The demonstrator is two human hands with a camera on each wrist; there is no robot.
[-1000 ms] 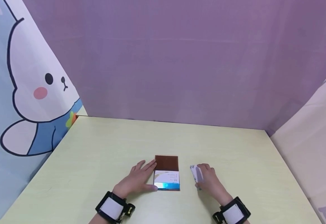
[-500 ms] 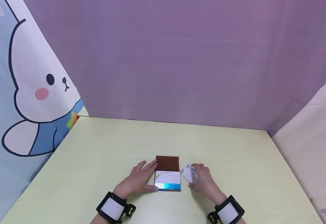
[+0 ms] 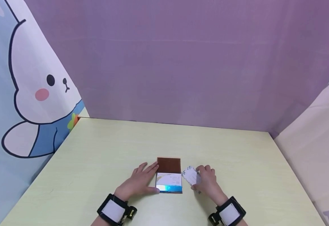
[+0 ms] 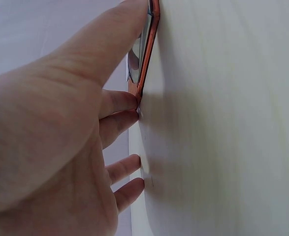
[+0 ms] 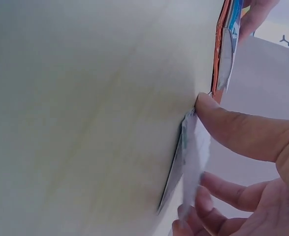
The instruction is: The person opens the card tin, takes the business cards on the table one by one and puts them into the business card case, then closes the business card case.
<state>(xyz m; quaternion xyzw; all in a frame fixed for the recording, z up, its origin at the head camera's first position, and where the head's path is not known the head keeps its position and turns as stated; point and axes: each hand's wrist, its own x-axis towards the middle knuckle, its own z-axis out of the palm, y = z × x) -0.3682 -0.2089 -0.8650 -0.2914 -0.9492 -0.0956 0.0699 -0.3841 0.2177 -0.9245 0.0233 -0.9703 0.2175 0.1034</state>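
Note:
A brown card holder (image 3: 169,165) lies flat on the table, its lower part covered by a white printed card (image 3: 168,178) and a shiny blue strip (image 3: 169,188). My left hand (image 3: 137,184) rests along the holder's left side, fingertips at the upper edge and thumb at the lower left corner, fingers mostly straight. Just right of the holder, my right hand (image 3: 208,185) pinches a white card (image 3: 190,175) with a patterned border between thumb and fingers. In the right wrist view, this card (image 5: 194,147) stands tilted on edge, with a second thin layer beside it close over the table.
The pale wooden table (image 3: 119,138) extends around both hands. A purple cloth (image 3: 170,62) hangs behind its far edge. A rabbit-print cloth (image 3: 40,103) hangs at the left and a pale cloth (image 3: 317,150) at the right. Both wrists wear black camera straps.
My right hand has moved left with the white card, up close to the holder, and the card now lies turned with more of its face visible. My left hand has stayed in place.

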